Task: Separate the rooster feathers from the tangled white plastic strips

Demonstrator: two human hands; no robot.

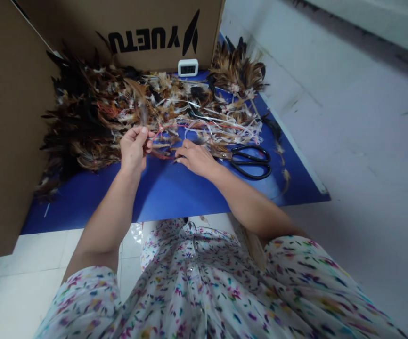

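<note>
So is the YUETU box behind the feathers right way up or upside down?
Upside down, it seems: the black lettering on the cardboard box appears inverted.

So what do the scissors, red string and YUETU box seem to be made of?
Scissors: dull grey-brown blades, probably steel; glossy black handles, perhaps plastic-coated. Red string: thin and curving, fibre or plastic unclear. YUETU box: likely matte cardboard, given its flat brown printed panel.

Dim, cool light; soft shadows across blue tabletop; edges stretched.
</note>
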